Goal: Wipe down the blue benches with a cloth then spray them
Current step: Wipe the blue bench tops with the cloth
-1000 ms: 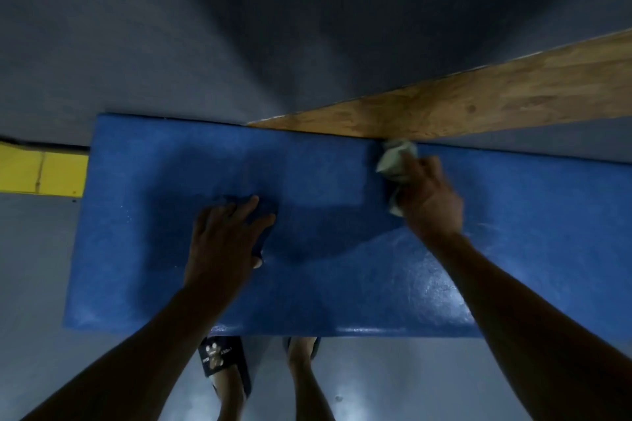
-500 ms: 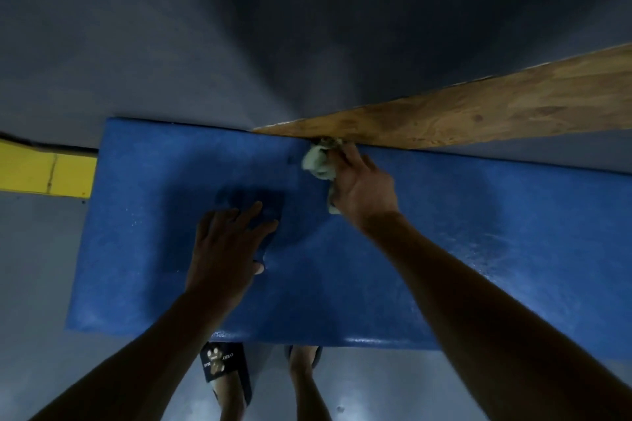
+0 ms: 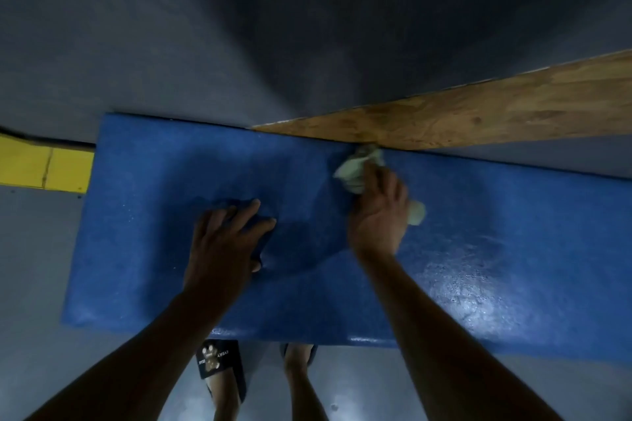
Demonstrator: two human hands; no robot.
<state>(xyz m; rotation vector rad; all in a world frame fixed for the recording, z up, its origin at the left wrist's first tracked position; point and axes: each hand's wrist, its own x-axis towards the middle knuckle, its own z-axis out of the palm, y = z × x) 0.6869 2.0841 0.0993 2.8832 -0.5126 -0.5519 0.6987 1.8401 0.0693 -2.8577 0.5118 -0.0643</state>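
The right hand (image 3: 378, 212), squeezed tight on the pale cloth (image 3: 359, 166), has slid back to the right along the far edge of the blue counter (image 3: 513, 249). The left hand (image 3: 227, 236) stays flat, fingers spread. Wiping goes on; spraying comes later.

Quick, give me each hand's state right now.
Left hand: open, flat on the blue bench, holding nothing.
Right hand: closed around the pale cloth, pressing it to the bench near the wooden plank.
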